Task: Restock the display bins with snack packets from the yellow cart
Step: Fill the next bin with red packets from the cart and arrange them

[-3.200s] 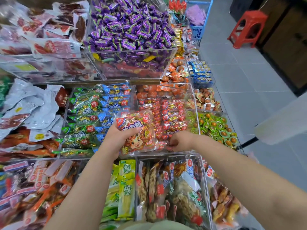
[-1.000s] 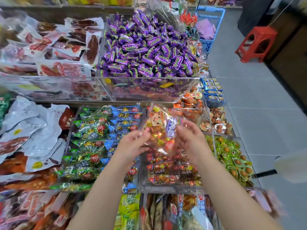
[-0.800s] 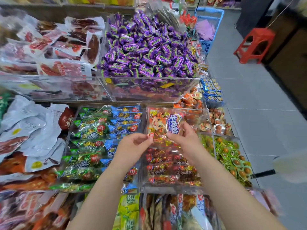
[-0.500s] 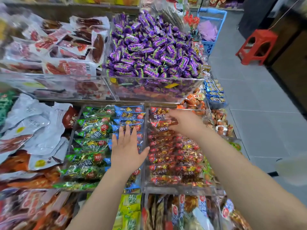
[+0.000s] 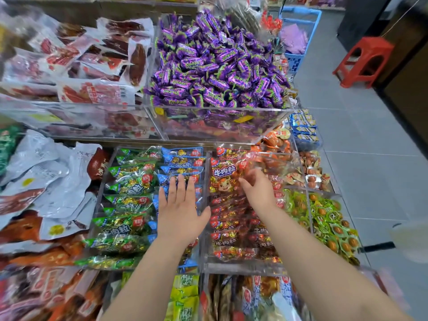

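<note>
**Risk: a loose packet on an overfull bin**

Purple sweets heap above the rim of the upper bin, right behind the work. A forearm lifted carelessly could knock some down into the lower row.

Below, the red bin is packed close to the top of its wall, so anything added lies on the pile rather than in a slot. 1 red packet, cartoon face up, lies at the bin's far end on glossy wrappers. In my judgement it could slide forward, or tip over the divider into the neighbouring bin of green and blue packets.

The left hand lies flat on the blue packets, its fingers straight and spread, holding nothing. Leaning on it could crush or shift that row.

The right hand is at the red packet's right edge, its fingers bent and blurred. I cannot tell whether they pinch the packet or merely touch it. Pulling away while pinching would drag it out of line.

The yellow cart is not in view.
</note>
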